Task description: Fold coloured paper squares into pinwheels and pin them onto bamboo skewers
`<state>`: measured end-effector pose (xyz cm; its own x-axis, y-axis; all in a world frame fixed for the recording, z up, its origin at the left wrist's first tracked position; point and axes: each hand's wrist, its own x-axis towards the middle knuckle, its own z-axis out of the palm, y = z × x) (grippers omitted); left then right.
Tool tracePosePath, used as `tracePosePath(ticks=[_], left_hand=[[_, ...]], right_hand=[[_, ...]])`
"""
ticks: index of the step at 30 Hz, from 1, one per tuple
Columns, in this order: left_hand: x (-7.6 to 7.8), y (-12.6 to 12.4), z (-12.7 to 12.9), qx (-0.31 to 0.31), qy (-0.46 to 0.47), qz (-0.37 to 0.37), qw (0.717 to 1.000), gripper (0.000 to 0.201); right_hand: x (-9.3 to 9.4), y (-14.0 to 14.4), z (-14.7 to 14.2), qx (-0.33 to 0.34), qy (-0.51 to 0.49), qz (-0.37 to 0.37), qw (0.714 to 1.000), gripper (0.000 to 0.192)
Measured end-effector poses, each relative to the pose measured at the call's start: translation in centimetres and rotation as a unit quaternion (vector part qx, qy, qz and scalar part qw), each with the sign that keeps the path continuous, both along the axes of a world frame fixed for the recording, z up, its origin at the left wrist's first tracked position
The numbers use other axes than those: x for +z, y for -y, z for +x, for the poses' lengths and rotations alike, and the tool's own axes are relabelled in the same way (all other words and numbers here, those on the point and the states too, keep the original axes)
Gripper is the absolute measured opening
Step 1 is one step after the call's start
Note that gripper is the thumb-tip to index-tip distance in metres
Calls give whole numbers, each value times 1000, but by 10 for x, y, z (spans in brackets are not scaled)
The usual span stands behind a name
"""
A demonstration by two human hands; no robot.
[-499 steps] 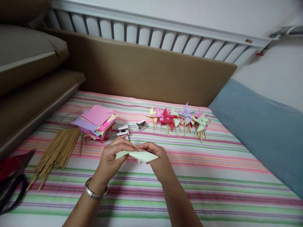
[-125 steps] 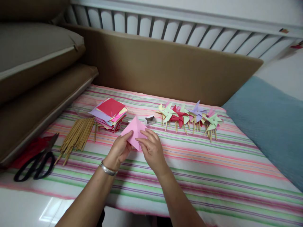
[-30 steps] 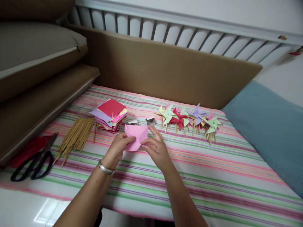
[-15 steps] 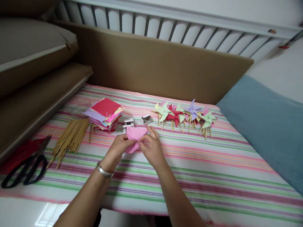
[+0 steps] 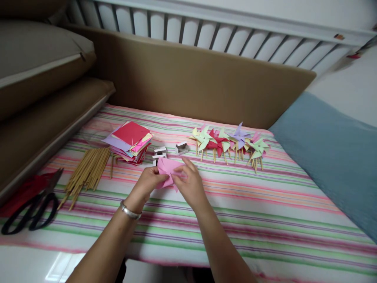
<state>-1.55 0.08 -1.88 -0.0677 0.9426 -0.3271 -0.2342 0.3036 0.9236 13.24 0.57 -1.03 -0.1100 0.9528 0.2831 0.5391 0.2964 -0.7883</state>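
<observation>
A pink paper pinwheel (image 5: 167, 167), its corners folded inward, is held above the striped cloth. My left hand (image 5: 148, 182) grips its left side, thumb pressed near the centre. My right hand (image 5: 188, 181) pinches the paper from the right, thumb and index finger closed by the middle, the other fingers bent above. The fingertips hide part of the folds. Just behind the paper lie small white open boxes (image 5: 160, 151), and another small box (image 5: 182, 147) is a little to the right.
Left of my hands are a stack of coloured paper squares (image 5: 131, 133), a bundle of thin wooden sticks (image 5: 88, 169) and black-handled scissors (image 5: 37, 210). Several finished pinwheels (image 5: 216, 141) lie on the striped cloth (image 5: 265, 220) at back right. A brown panel (image 5: 188, 78) stands behind.
The pink paper has turned slightly and its folds have shifted, with a pointed corner now showing below. My right fingers have moved a little at the centre; both hands keep their hold.
</observation>
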Motion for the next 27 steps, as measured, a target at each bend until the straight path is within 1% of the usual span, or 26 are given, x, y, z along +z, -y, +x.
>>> tracePosePath(ticks=[2,4,6,8,11,13,18,20,22,25,26,27], left_hand=[[0,0,-4,-17,-2,-9,1000,16],[1,1,-6,-54,-9,-14,998,12],[3,3,-6,-112,-23,-11,993,7],[5,5,-4,-168,-43,-3,985,4],[4,8,0,-222,-63,6,973,6],[3,8,2,-233,-70,9,970,6],[4,9,5,-237,-73,19,969,6],[6,8,6,-225,-78,18,971,7],[8,7,4,-188,-59,20,980,8],[13,6,2,-94,31,24,995,32],[14,6,2,-77,67,20,995,37],[14,6,2,-72,98,15,992,37]], right_hand=[[8,-2,8,-9,-49,-34,998,27],[16,-3,17,-1,-91,-97,991,46],[21,-3,25,32,-106,-159,981,63],[23,-2,29,87,-104,-193,972,76],[20,1,31,163,-94,-226,956,82],[18,3,29,178,-90,-236,951,81],[11,1,24,157,-85,-209,962,75],[9,0,23,152,-99,-207,961,74],[6,-3,24,142,-131,-213,958,73],[4,-8,26,87,-197,-219,952,72],[4,-9,26,62,-221,-224,947,72],[4,-10,26,40,-245,-232,941,72]])
